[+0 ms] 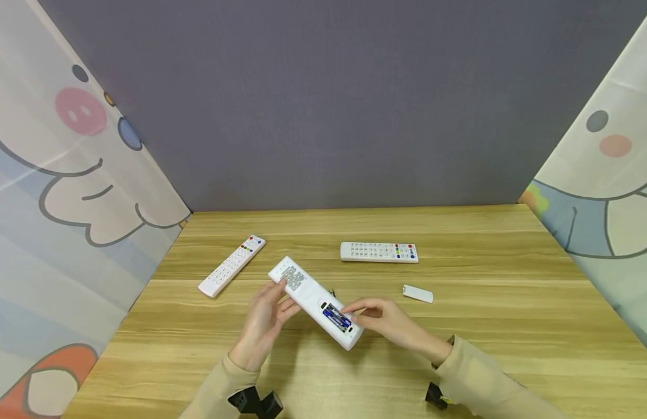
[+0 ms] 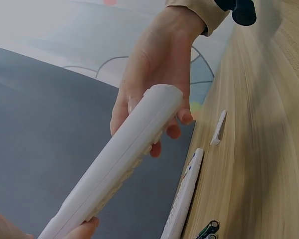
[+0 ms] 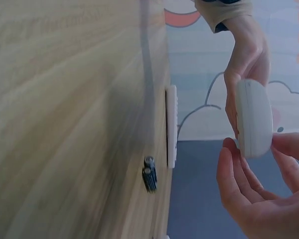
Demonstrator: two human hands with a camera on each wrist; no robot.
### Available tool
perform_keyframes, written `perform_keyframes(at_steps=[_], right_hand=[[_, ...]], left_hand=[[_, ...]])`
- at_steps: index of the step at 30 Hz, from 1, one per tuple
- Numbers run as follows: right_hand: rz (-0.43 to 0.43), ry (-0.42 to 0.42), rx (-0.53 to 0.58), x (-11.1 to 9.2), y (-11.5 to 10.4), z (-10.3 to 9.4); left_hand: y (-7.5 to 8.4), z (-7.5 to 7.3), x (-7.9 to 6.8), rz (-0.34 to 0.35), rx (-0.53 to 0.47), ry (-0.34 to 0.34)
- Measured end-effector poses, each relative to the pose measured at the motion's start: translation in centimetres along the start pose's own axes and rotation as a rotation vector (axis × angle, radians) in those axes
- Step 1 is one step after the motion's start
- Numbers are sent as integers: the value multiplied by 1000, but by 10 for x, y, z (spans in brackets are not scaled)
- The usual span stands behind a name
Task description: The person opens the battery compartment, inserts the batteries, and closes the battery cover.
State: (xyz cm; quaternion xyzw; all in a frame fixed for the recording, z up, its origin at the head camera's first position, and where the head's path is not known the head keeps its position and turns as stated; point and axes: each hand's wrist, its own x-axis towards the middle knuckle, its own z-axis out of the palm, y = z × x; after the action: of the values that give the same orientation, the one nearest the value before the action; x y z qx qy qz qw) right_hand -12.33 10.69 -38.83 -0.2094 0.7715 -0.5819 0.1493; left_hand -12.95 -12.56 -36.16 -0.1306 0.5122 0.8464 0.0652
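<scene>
A white remote control (image 1: 315, 302) is held face down above the table, its battery compartment uncovered with blue batteries (image 1: 336, 318) inside. My left hand (image 1: 263, 323) grips its far left end, thumb on the back near the label. The right hand (image 1: 388, 321) has a finger over the batteries at the near end. In the left wrist view, fingertips of the right hand (image 2: 162, 64) curl under the button side of the remote (image 2: 117, 154). The right wrist view has its end (image 3: 254, 119) between fingers of the right hand (image 3: 264, 209).
On the wooden table (image 1: 512, 326) lie two more white remotes, one angled at left (image 1: 231, 266), one flat at the back (image 1: 379, 252). A small white battery cover (image 1: 418, 293) rests at right. Loose batteries (image 3: 149, 174) lie behind the held remote. A grey panel (image 1: 344, 116) stands behind.
</scene>
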Motion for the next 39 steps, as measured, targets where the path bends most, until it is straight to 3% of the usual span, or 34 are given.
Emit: perform_keyframes(at_steps=[13, 26, 39], right_hand=[[-89, -31, -122, -3, 10, -24], [-118, 73, -347, -8, 27, -51], [-88, 170, -426, -6, 38, -74]], left_hand=[[0, -2, -1, 18, 14, -21], [0, -3, -3, 23, 16, -30], [1, -2, -5, 21, 21, -26]])
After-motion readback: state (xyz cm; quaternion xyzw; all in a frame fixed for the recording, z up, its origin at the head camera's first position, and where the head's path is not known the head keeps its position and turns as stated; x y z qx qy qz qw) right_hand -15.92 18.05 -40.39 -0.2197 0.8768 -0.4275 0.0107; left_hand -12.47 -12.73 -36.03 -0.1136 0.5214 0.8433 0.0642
